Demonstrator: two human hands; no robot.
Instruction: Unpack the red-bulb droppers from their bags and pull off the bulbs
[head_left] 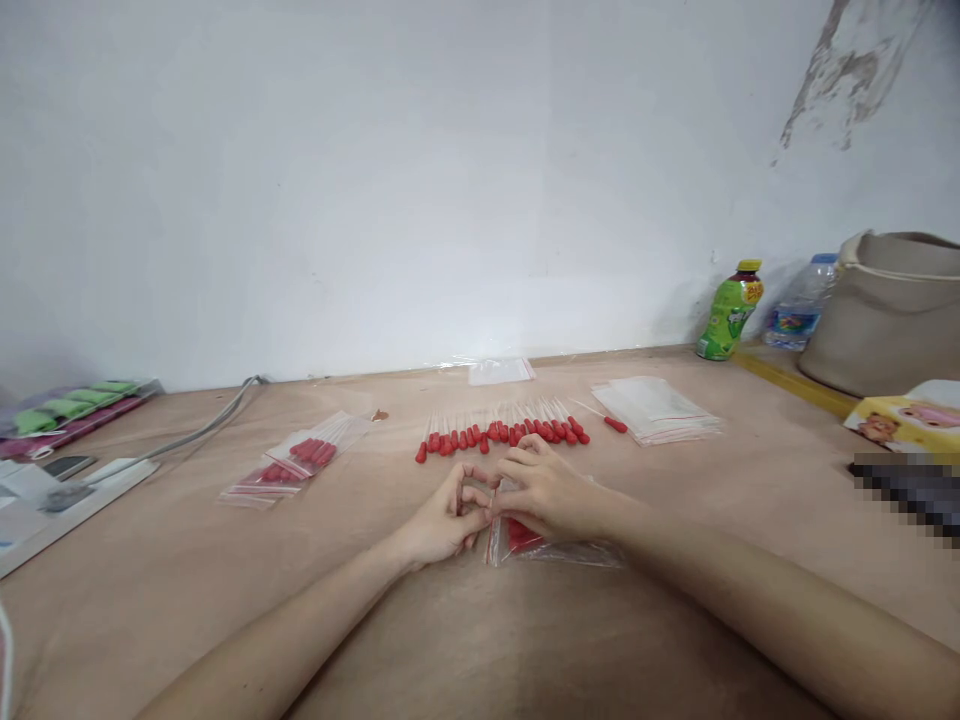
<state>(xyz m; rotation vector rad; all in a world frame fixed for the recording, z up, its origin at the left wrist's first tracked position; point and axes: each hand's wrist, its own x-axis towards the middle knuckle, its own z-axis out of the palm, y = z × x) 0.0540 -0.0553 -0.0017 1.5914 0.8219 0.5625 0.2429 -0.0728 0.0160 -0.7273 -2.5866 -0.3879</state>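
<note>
A clear zip-lock bag (pixel 581 553) with red-tipped sticks inside lies in front of me, its zip edge toward the left. My left hand (pixel 448 518) pinches that edge between thumb and fingers. From above, my right hand (pixel 551 490) covers much of the bag, its thumb and fingers closed at the same edge, touching the left fingers. Just beyond my hands spreads a row of thin pale sticks with red bulb-like ends (pixel 472 436); they look like small droppers. One such stick (pixel 615 425) lies apart, right of the row.
Filled zip-lock bags (pixel 262 492) overlap at the left. A stack of flat bags (pixel 664 412) lies right, another flat bag (pixel 499 373) by the wall. A green bottle (pixel 726 312), water bottle (pixel 796 305) and beige bucket (pixel 889 315) stand far right. A grey cable (pixel 202 430) runs left.
</note>
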